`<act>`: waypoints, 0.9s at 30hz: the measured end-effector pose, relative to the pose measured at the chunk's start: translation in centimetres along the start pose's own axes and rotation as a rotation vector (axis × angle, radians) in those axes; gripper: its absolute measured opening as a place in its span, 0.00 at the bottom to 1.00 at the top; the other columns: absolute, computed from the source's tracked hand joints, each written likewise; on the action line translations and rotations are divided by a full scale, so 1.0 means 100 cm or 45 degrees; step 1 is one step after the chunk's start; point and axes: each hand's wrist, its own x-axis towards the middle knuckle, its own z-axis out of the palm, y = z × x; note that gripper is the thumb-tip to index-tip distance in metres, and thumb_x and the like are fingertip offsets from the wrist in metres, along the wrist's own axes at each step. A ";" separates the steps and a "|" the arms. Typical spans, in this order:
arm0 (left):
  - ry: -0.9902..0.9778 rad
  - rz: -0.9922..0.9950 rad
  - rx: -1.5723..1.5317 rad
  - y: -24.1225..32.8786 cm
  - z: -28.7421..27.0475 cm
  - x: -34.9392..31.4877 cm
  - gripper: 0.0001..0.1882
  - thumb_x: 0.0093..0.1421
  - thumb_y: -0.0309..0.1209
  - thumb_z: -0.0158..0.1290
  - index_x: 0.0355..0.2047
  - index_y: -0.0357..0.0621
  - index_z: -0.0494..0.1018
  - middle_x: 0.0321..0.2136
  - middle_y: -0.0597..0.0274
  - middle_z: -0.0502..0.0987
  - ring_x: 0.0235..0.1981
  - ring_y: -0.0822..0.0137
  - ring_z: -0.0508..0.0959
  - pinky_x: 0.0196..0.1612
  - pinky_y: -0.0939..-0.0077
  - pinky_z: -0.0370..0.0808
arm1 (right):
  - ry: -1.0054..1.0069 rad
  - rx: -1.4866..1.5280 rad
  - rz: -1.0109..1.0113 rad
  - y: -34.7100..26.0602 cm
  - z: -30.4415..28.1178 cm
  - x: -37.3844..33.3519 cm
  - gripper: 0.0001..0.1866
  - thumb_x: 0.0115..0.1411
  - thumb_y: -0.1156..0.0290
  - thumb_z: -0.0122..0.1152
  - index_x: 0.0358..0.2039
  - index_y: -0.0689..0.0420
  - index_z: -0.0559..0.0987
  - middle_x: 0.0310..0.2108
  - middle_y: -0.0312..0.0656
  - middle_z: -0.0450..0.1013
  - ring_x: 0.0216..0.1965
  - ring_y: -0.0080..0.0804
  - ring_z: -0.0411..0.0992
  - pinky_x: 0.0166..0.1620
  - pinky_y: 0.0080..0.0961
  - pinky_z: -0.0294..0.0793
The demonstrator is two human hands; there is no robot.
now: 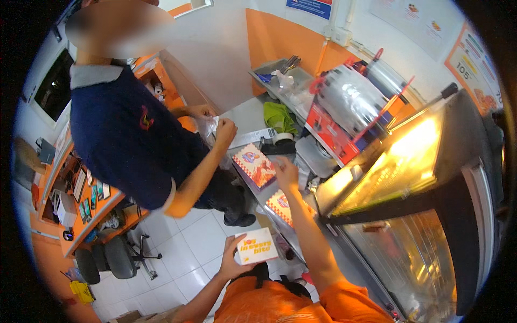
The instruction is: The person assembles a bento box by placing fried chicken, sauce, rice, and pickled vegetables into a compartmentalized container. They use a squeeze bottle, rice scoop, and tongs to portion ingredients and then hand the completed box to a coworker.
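**White Box (256, 247) in One Hand, Checkered Carton (254, 167) at the Other**

A person in an orange shirt (269, 301) holds the white box at the lower center of the frame, its lettered face up and its contents hidden. The left hand (233, 259) grips it from the left side, fingers closed around its edge, the forearm rising from the lower edge. The right arm (315, 242) stretches up the frame over a second carton (278, 206), which it partly covers. The right hand (286, 174) is bent at the wrist, fingers at the right edge of the checkered carton near the center; whether they grip it cannot be told. What either carton holds is out of sight.

On the gray surface (242, 116) above, a gray bin (264, 88) holds dark-handled utensils (291, 63) and crumpled clear plastic (284, 81), with a green cloth (279, 117) just beside it. At right, a lit glass cabinet (401, 156) glows yellow, its contents too unclear to name. In the upper left, a co-worker in a navy shirt (126, 134) handles a clear bag (206, 129) with both hands.
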 end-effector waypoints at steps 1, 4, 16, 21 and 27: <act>0.016 -0.006 -0.044 0.001 -0.010 0.000 0.50 0.38 0.27 0.73 0.64 0.41 0.62 0.51 0.54 0.61 0.58 0.57 0.68 0.61 0.64 0.68 | 0.087 -0.051 0.006 0.000 0.028 0.030 0.17 0.58 0.57 0.65 0.44 0.54 0.83 0.27 0.48 0.79 0.30 0.37 0.78 0.37 0.32 0.76; 0.029 -0.095 -0.045 0.004 -0.035 -0.005 0.51 0.38 0.26 0.74 0.63 0.39 0.61 0.52 0.56 0.61 0.58 0.59 0.68 0.62 0.64 0.68 | 0.170 -0.143 0.217 0.005 0.080 0.071 0.23 0.54 0.48 0.67 0.44 0.52 0.84 0.35 0.52 0.80 0.39 0.47 0.80 0.43 0.40 0.77; 0.000 -0.126 0.047 0.004 -0.062 0.030 0.51 0.37 0.27 0.74 0.62 0.39 0.62 0.51 0.56 0.63 0.56 0.61 0.70 0.58 0.68 0.72 | 0.172 0.014 0.375 0.012 0.093 0.067 0.23 0.47 0.53 0.74 0.40 0.54 0.86 0.30 0.46 0.81 0.31 0.39 0.80 0.38 0.35 0.77; 0.049 -0.069 -0.025 0.022 -0.068 0.046 0.50 0.38 0.30 0.73 0.62 0.39 0.63 0.50 0.56 0.64 0.54 0.61 0.70 0.58 0.67 0.71 | 0.324 0.090 0.359 0.027 0.096 0.046 0.21 0.46 0.60 0.76 0.39 0.56 0.85 0.32 0.45 0.79 0.28 0.42 0.78 0.37 0.34 0.77; 0.153 -0.011 -0.132 0.004 -0.064 0.072 0.47 0.40 0.26 0.71 0.62 0.38 0.62 0.49 0.57 0.64 0.55 0.61 0.71 0.57 0.68 0.72 | 0.402 0.942 0.682 0.021 0.112 0.055 0.15 0.55 0.67 0.73 0.38 0.64 0.84 0.33 0.45 0.79 0.26 0.37 0.79 0.25 0.23 0.76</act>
